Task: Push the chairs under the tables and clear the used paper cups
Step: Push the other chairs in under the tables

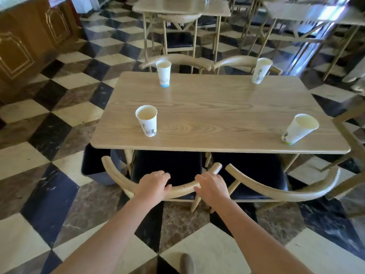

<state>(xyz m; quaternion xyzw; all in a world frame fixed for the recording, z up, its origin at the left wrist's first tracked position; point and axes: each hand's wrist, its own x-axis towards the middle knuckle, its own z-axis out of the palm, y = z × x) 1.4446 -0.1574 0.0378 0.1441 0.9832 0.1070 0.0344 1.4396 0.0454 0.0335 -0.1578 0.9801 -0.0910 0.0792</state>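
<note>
Your left hand (153, 185) and right hand (212, 187) both rest on the curved wooden backrest of the near left chair (118, 177), fingers curled over the top of the rail and thumbs underneath, gripping it a little apart from each other. That chair's dark seat cushion sits partly beneath the near edge of the table (217, 115). Just beside it on your right stands the near right chair (286, 192), its seat also partly under the tabletop, and the tips of the two backrests almost meet.

You have a pale, wood-grained, rectangular tabletop with rounded corners in front of you. Four paper cups stand on it, one near each corner: the near left cup (147, 121), the near right cup (299, 129), the far left cup (164, 74) and the far right cup (260, 71). All are white with small printed drawings, and all are upright with open mouths.

On the far side of the table two more chairs (177, 61) are tucked close, only their curved backs showing above the edge. A dark bin (94, 169) stands on the floor at the table's near left leg.

Around you the floor (49, 135) is a glossy pattern of black, cream and brown diamond tiles. More pale tables and chairs fill the room behind, and a brown panelled counter (23, 46) runs along your left.
</note>
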